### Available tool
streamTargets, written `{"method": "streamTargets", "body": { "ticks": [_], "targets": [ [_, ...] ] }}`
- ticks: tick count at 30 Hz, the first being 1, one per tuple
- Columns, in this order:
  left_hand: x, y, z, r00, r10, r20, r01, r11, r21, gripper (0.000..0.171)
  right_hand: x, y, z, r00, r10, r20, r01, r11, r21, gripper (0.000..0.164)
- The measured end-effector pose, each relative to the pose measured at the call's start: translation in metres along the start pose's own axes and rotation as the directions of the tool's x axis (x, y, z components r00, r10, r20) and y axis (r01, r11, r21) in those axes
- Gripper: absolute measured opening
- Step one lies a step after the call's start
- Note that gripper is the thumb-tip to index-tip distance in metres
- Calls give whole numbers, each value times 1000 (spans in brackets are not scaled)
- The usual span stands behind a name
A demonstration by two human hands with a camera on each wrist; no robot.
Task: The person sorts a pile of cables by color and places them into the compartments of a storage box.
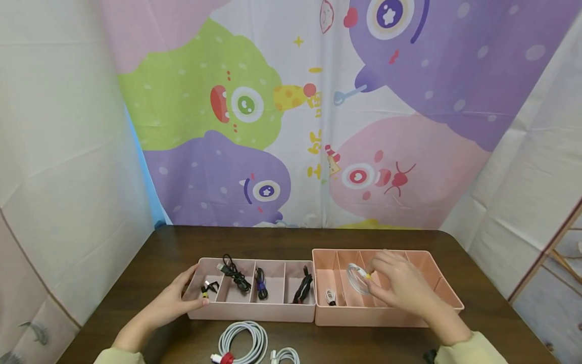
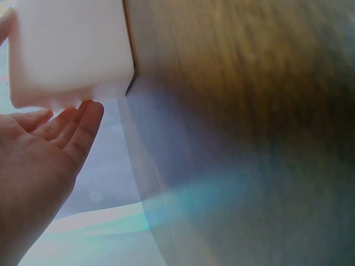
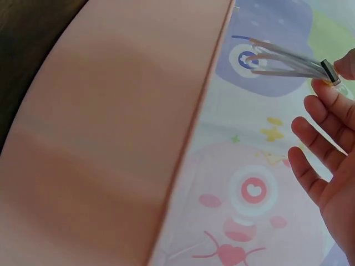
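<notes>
My right hand [image 1: 402,280] pinches a coiled white cable [image 1: 356,279] between thumb and forefinger, above the salmon-pink divided box [image 1: 368,317]. Something yellow shows at the pinch. In the right wrist view the cable's loops [image 3: 285,62] hang out past a dark band, and the other fingers are spread apart. The left hand [image 1: 170,299] rests on the left end of the pale pink divided box [image 1: 254,312], thumb at its front wall. Seen from the left wrist, those fingers [image 2: 83,130] lie fairly straight against the box's end.
Black cables [image 1: 236,279] lie in the pale box, one bundle with a purple tie [image 1: 261,285]. A small white cable [image 1: 330,297] lies in the salmon box. In front are a large grey-white coil [image 1: 262,339] with a red tie and a smaller coil [image 1: 286,352] on the table [image 1: 136,268].
</notes>
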State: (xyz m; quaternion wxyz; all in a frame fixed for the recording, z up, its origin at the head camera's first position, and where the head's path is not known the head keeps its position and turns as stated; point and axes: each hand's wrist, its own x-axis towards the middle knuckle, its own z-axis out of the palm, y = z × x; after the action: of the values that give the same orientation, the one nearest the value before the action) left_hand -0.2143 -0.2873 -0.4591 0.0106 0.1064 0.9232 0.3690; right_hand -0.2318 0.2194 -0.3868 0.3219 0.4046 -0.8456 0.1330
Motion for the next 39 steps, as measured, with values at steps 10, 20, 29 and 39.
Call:
{"method": "streamTargets", "body": {
  "ticks": [10, 20, 29, 39],
  "targets": [
    [1, 0, -1, 1000, -4, 9, 4, 1000, 6, 95, -6, 3, 15, 992, 123, -22, -122, 992, 41, 15],
    [1, 1, -1, 1000, -15, 16, 15, 1000, 1, 96, -12, 10, 33, 978, 206, 25, -207, 976, 73, 15],
    [1, 0, -1, 1000, -18, 15, 18, 1000, 7, 96, -18, 14, 48, 970, 229, 78, -234, 970, 63, 12],
    [1, 0, 0, 1000, -10, 1, 10, 1000, 5, 95, -24, 20, 60, 966, 223, 134, -226, 974, 9, 13]
  ]
}}
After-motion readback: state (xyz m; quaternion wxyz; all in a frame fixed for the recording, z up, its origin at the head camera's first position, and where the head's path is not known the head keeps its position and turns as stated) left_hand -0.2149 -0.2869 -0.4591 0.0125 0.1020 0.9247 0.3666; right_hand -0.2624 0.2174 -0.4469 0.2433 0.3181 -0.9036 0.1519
